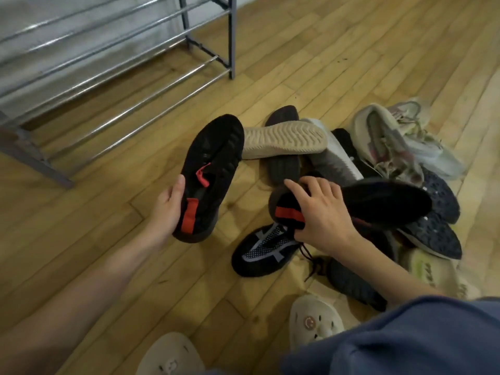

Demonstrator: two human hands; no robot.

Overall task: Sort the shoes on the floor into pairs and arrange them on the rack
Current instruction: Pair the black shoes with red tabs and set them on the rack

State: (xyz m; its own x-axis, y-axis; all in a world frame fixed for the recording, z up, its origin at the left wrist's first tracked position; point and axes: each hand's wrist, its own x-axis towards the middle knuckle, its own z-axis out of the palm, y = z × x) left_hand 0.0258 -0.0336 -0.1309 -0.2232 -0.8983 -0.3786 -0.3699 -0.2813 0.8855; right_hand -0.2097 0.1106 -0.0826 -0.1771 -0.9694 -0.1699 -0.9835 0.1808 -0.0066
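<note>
Looking down from the head camera, the left hand (169, 204) grips a black shoe with red tabs (211, 174) by its heel at about 9 o'clock from the pile, lifted off the floor (351, 50), while the right hand (322, 212) closes on the matching shoe (384, 203) atop the heap at 3 o'clock. The rack (113, 66) stands empty at 11 o'clock. Both shoes look light and soft-sided, likely to fold at the collar, so the firm heel seems the surest hold.
</note>
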